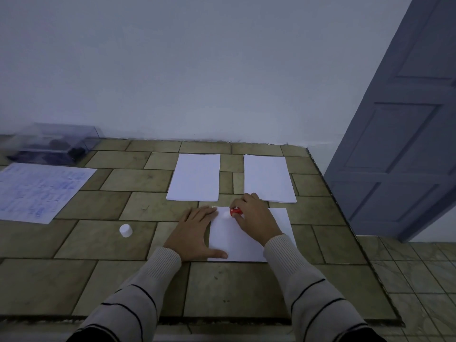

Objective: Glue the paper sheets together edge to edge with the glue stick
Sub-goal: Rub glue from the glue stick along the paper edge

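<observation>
A blank white sheet (243, 243) lies nearest me on the tiled surface. My left hand (197, 233) rests flat along its left edge, fingers straight, thumb on the paper. My right hand (256, 218) grips the red glue stick (235, 211), its white tip touching the sheet's far left corner. Two more white sheets lie farther back side by side, the left sheet (195, 177) and the right sheet (267, 177). The white cap (126, 230) of the glue stick stands off to the left.
A printed sheet with blue writing (39, 190) lies at the far left, with a clear plastic box (53, 141) behind it by the wall. The tiled surface (343, 211) ends at the right, beside a grey door (404, 134).
</observation>
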